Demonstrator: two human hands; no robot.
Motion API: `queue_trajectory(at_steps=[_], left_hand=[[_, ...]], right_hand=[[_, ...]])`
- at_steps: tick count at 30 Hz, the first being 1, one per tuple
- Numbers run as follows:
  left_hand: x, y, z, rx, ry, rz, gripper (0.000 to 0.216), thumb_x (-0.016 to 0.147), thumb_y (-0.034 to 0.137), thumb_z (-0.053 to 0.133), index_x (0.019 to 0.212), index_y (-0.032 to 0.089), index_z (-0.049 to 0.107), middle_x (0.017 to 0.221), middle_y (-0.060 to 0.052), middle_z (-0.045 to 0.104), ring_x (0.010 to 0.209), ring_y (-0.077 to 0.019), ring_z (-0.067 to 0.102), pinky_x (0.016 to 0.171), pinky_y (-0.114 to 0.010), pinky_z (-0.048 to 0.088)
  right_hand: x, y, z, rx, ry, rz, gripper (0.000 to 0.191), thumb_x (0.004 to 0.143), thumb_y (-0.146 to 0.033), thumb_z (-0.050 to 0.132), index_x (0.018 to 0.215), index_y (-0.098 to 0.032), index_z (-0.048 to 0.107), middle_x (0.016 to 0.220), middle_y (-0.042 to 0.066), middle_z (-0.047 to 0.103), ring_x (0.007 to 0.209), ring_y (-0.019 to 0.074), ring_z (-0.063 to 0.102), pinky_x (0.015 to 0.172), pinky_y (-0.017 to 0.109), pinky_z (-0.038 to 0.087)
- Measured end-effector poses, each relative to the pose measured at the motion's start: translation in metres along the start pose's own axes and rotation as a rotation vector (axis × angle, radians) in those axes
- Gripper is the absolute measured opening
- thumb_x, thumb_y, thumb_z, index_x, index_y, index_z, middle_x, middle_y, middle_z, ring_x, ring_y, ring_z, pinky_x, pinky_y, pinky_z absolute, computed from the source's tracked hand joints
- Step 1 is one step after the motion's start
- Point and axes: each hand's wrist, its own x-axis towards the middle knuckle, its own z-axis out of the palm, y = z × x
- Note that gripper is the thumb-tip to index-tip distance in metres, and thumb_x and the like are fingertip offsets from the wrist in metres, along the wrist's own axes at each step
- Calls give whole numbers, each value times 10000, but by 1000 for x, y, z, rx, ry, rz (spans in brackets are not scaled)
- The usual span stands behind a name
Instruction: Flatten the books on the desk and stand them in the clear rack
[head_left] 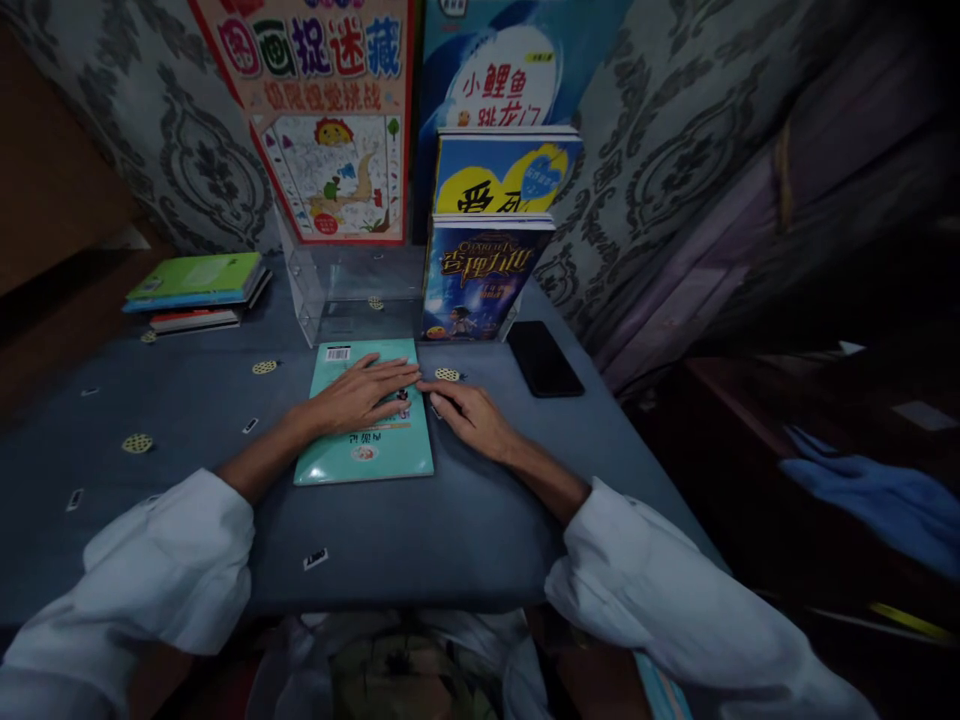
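A turquoise paperback book (330, 458) lies flat and closed on the cloth-covered table, its printed title upside down to me. My left hand (360, 393) rests palm down across the middle of the cover, fingers stretched towards the book's right edge. At that edge is my right hand (474, 418), its index finger pointing at the left fingertips and touching the book's border. Its thumb sits a little apart from the index finger, and the other fingers are partly hidden beneath the hand. Part of the cover print is hidden under my left hand.
Behind the book stands a clear plastic rack (360, 290) holding a red-bordered picture book (330, 150), a blue-yellow book (510, 175) and a dark blue book (484, 275). A black phone (545, 358) lies at right. Several stacked books (196, 285) lie at back left.
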Motion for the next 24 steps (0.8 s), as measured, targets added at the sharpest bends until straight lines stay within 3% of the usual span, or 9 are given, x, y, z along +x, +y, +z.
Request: queue_trajectory(at_steps=[11, 24], left_hand=[[0, 7, -4, 11, -61, -12, 662, 1050, 615, 205, 1570, 231, 352, 1639, -70, 350, 1543, -246, 262, 1247, -524, 159], [-18, 32, -4, -6, -57, 43, 644, 1049, 615, 232, 1579, 263, 336, 1632, -74, 365, 1529, -247, 301, 1249, -519, 166]], right_hand=[[-4, -15, -2, -7, -17, 34, 349, 1027, -298, 441, 1244, -176, 685, 1228, 116, 742, 1112, 240, 708, 982, 399, 536], [-27, -39, -4, 21, -43, 39, 341, 1033, -289, 452, 1269, -213, 687, 1253, 84, 738, 1164, 244, 695, 1015, 410, 538]])
